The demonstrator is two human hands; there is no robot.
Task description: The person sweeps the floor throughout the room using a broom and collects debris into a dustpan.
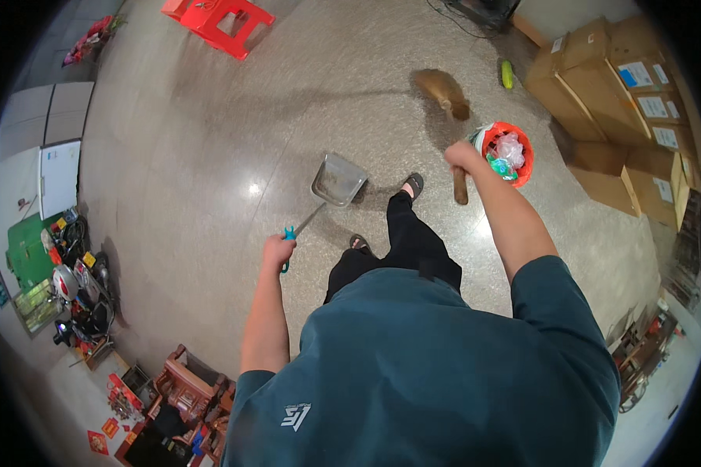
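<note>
My left hand is closed round the blue-green handle of a long-handled dustpan. Its grey pan is on or just above the floor, ahead of my feet. My right hand grips the wooden handle of a broom. The broom's brown bristle head reaches forward and away from me, over the floor. Close to the right hand stands a red bin with crumpled clear and green plastic in it. I cannot tell whether the pan holds any dirt.
Stacked cardboard boxes line the right side. A yellow-green object lies on the floor near them. At the far left sits a red plastic stool. A motorbike and carved wooden furniture are on the left.
</note>
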